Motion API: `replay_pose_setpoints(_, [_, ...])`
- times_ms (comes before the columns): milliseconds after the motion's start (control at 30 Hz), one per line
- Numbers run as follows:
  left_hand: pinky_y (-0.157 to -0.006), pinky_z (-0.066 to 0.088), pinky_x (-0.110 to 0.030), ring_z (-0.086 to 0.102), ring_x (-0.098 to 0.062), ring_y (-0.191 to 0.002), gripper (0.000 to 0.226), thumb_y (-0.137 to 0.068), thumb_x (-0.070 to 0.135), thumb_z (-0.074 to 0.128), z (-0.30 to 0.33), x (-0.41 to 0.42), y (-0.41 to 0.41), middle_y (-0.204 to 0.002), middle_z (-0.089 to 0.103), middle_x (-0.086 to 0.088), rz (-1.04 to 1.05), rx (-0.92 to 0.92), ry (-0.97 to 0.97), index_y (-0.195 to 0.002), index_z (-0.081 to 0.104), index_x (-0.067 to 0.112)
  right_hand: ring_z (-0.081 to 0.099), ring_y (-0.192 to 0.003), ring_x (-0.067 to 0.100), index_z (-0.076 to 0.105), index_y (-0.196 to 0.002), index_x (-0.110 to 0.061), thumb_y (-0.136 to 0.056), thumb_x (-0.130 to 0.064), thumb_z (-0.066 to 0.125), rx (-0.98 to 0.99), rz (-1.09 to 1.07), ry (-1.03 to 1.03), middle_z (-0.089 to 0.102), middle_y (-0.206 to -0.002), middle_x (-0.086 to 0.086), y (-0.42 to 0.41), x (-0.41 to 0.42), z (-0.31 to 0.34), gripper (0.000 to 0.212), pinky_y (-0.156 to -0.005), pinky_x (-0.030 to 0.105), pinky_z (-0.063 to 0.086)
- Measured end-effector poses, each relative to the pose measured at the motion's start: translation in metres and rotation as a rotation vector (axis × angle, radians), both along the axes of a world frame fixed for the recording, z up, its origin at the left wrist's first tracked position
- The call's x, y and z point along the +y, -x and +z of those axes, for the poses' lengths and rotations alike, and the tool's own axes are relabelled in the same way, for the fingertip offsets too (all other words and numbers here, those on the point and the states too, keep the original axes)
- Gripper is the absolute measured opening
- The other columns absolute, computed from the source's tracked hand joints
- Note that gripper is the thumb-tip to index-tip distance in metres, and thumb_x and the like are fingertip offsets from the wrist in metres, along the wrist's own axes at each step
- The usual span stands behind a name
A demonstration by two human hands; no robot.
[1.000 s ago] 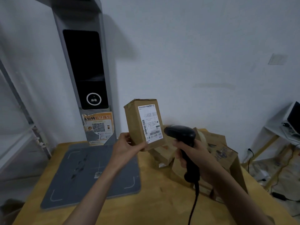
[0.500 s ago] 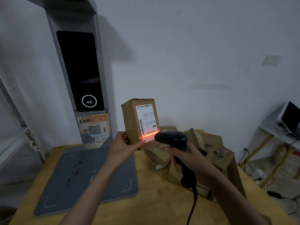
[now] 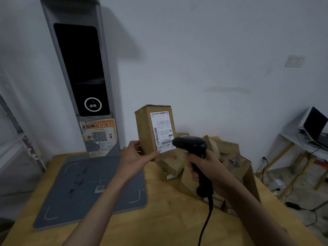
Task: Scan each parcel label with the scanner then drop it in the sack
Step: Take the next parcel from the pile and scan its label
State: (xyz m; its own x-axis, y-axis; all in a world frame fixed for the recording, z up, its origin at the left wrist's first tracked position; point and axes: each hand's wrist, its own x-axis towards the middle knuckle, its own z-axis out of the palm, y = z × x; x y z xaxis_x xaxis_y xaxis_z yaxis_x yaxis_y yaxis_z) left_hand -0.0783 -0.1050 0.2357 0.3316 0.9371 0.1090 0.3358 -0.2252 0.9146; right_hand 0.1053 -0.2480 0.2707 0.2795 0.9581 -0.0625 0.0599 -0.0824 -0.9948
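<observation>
Right hand [image 3: 205, 167]: fingers wrapped round the grip of the black corded scanner [image 3: 190, 145], whose head points left at the lower edge of the label, presumably to read the barcode; no scan line shows on the label at this moment. Left hand [image 3: 137, 157]: thumb and fingers pinch the bottom corner of the parcel [image 3: 154, 130], a small brown carton held upright above the tabletop [image 3: 159, 219], its white label [image 3: 162, 132] turned toward the scanner and the wearer so the print stays unobstructed. The low grip appears chosen to keep fingers off the barcode. Behind and beneath the scanner: a heap of further cartons [image 3: 229, 162] on the tabletop, judged to be awaiting the same treatment. Left of the hands: a grey mat [image 3: 79, 189] with corner marks, lying flat. Behind it: a grey upright kiosk [image 3: 79, 68] with a dark screen and an orange notice [image 3: 98, 135] at its foot. The sack is not in view. Step in hand: scanning; the drop is not yet done.
</observation>
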Motion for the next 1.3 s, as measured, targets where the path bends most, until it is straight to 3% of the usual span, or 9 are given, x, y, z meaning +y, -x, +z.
replay_pose_setpoints(167, [-0.079, 0.053, -0.023, 0.064, -0.007, -0.1, 0.076, -0.068, 0.055, 0.083, -0.012, -0.014, -0.008, -0.115, 0.065, 0.005, -0.112, 0.025, 0.088, -0.128, 0.054, 0.019, 0.048, -0.051, 0.016, 0.061, -0.094, -0.002, -0.094, -0.003, 0.063, 0.032, -0.154, -0.047, 0.056, -0.067, 0.009, -0.008, -0.014, -0.015, 0.002, -0.049, 0.027, 0.043])
replay_pose_setpoints(400, [-0.087, 0.056, -0.032, 0.068, -0.007, -0.096, 0.073, -0.057, 0.069, 0.077, -0.048, -0.06, -0.046, -0.106, 0.07, 0.01, -0.339, 0.125, 0.222, -0.116, 0.063, 0.03, 0.053, -0.054, 0.013, 0.06, -0.092, -0.004, -0.09, 0.002, 0.065, 0.132, -0.459, 0.039, 0.058, -0.068, 0.004, -0.027, -0.084, -0.056, 0.008, -0.053, 0.026, 0.045])
replay_pose_setpoints(567, [-0.074, 0.049, -0.023, 0.066, -0.005, -0.093, 0.065, -0.061, 0.067, 0.076, -0.066, -0.107, -0.083, -0.104, 0.069, 0.011, -0.508, 0.242, 0.237, -0.113, 0.064, 0.029, 0.072, -0.096, 0.024, 0.066, -0.113, -0.012, -0.093, -0.004, 0.068, 0.219, -0.725, 0.108, 0.072, -0.105, 0.009, -0.038, -0.143, -0.083, 0.021, -0.073, 0.032, 0.061])
replay_pose_setpoints(733, [-0.08, 0.054, -0.028, 0.066, -0.009, -0.098, 0.077, -0.066, 0.065, 0.077, -0.073, -0.153, -0.116, -0.11, 0.067, 0.009, -0.647, 0.281, 0.245, -0.127, 0.06, 0.022, 0.068, -0.088, 0.02, 0.066, -0.101, -0.012, -0.093, -0.006, 0.067, 0.211, -0.885, 0.137, 0.072, -0.093, 0.005, -0.047, -0.203, -0.084, 0.009, -0.06, 0.02, 0.053])
replay_pose_setpoints(833, [-0.088, 0.057, -0.034, 0.066, -0.009, -0.099, 0.086, -0.06, 0.07, 0.074, -0.071, -0.185, -0.135, -0.112, 0.067, 0.01, -0.73, 0.256, 0.256, -0.13, 0.056, 0.025, 0.072, -0.095, 0.024, 0.068, -0.106, -0.016, -0.093, -0.008, 0.068, 0.237, -0.929, 0.151, 0.077, -0.099, 0.006, -0.054, -0.241, -0.088, 0.015, -0.08, 0.037, 0.061])
replay_pose_setpoints(900, [-0.09, 0.057, -0.037, 0.065, -0.008, -0.102, 0.09, -0.057, 0.074, 0.069, -0.071, -0.208, -0.148, -0.118, 0.065, 0.011, -0.772, 0.239, 0.243, -0.134, 0.052, 0.031, 0.072, -0.092, 0.024, 0.069, -0.103, -0.016, -0.092, -0.006, 0.068, 0.229, -0.967, 0.16, 0.078, -0.096, 0.006, -0.059, -0.266, -0.092, 0.015, -0.081, 0.039, 0.06])
replay_pose_setpoints(1033, [-0.097, 0.055, -0.041, 0.059, -0.014, -0.117, 0.075, -0.084, 0.058, 0.064, -0.078, -0.269, -0.167, -0.134, 0.054, 0.011, -0.855, 0.247, 0.246, -0.149, 0.033, 0.039, 0.073, -0.095, 0.02, 0.067, -0.111, -0.014, -0.093, -0.008, 0.067, 0.227, -1.017, 0.194, 0.078, -0.101, 0.004, -0.067, -0.325, -0.107, 0.018, -0.079, 0.034, 0.059])
replay_pose_setpoints(1200, [-0.084, 0.051, -0.02, 0.056, -0.007, -0.111, 0.057, -0.098, 0.039, 0.056, -0.098, -0.357, -0.179, -0.134, 0.051, 0.009, -0.895, 0.286, 0.255, -0.151, 0.034, 0.035, 0.072, -0.095, 0.023, 0.066, -0.113, -0.013, -0.092, -0.008, 0.069, 0.266, -1.072, 0.249, 0.075, -0.102, 0.008, -0.075, -0.407, -0.136, 0.021, -0.079, 0.037, 0.061])
replay_pose_setpoints(1300, [-0.09, 0.057, -0.036, 0.063, -0.013, -0.108, 0.065, -0.088, 0.058, 0.06, -0.118, -0.405, -0.179, -0.135, 0.053, 0.002, -0.909, 0.358, 0.31, -0.148, 0.038, 0.044, 0.072, -0.089, 0.026, 0.066, -0.112, -0.011, -0.091, -0.008, 0.069, 0.283, -1.082, 0.332, 0.074, -0.103, 0.016, -0.076, -0.457, -0.163, 0.022, -0.084, 0.044, 0.061])
